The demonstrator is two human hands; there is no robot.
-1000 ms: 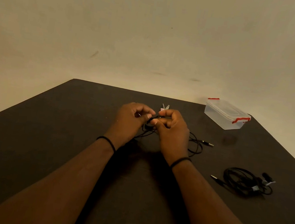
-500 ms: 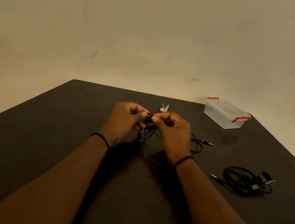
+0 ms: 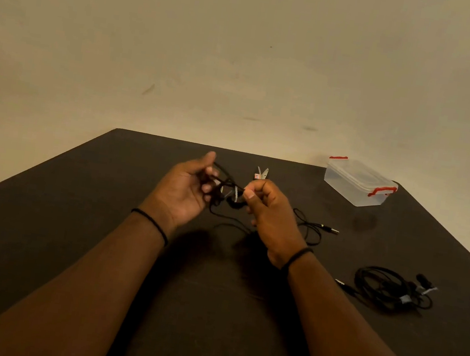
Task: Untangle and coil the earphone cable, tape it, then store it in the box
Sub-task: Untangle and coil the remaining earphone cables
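Note:
A tangled black earphone cable (image 3: pixel 227 190) hangs between my two hands above the dark table (image 3: pixel 71 215). My left hand (image 3: pixel 185 189) is turned palm up, its fingers loosely curled round the cable's strands. My right hand (image 3: pixel 268 209) pinches the cable between thumb and forefinger. The cable's loose end trails right across the table to its jack plug (image 3: pixel 330 229). The clear plastic box (image 3: pixel 358 181), lid on with red clips, stands at the far right of the table.
A second black earphone cable (image 3: pixel 387 286), coiled and taped, lies on the table at the right. A pair of scissors (image 3: pixel 261 173) lies just beyond my hands. A plain wall rises behind the table's far edge.
My hands have drawn apart and lifted a little. The left hand has turned palm up and opened wider, and the cable is now stretched between the two hands.

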